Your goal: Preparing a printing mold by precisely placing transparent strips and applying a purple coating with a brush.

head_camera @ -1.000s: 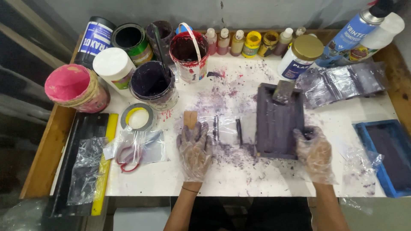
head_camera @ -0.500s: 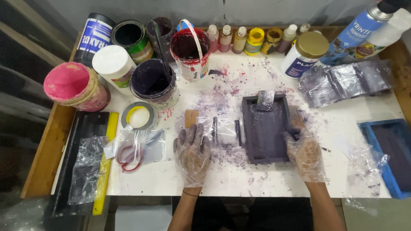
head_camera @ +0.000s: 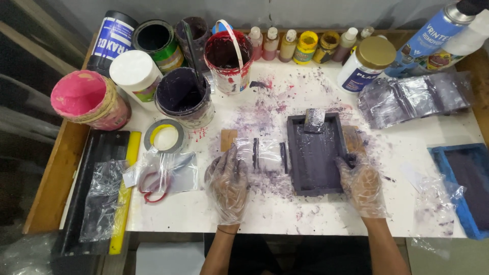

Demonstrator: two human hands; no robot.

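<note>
We look down at a white table (head_camera: 285, 214) stained with purple and red ink. Both of our hands wear clear plastic gloves and lie well apart.

Our left hand (head_camera: 227, 184) rests flat, fingers spread, with its fingertips on the near left edge of a small clear bag (head_camera: 260, 154). It presses on the bag and grips nothing. The bag lies in the middle of the table, smeared purple, with a short dark strip showing on it.

Our right hand (head_camera: 362, 184) sits at the near right corner of a dark frame (head_camera: 313, 154), fingers curled against its right side. We cannot tell whether it clamps the frame or only steadies it. The frame lies flat just right of the bag, its long side running near to far, its inside coated with dark purple ink. A small scraper (head_camera: 314, 120) rests on its far edge.

Far left stand a pink-topped tub (head_camera: 87, 99), a white-lidded jar (head_camera: 135, 74) and an open pot of purple ink (head_camera: 183, 95). Beside them is a red-stained bucket (head_camera: 227, 60). A row of small bottles (head_camera: 300, 45) lines the far edge, with a gold-lidded jar (head_camera: 368, 62) to the right.

Near left lie a tape roll (head_camera: 164, 136), red scissors (head_camera: 153, 181) under plastic, and a yellow ruler (head_camera: 124, 203). Far right is a pile of inked bags (head_camera: 412, 99); at the right edge, a blue tray (head_camera: 466, 181).
</note>
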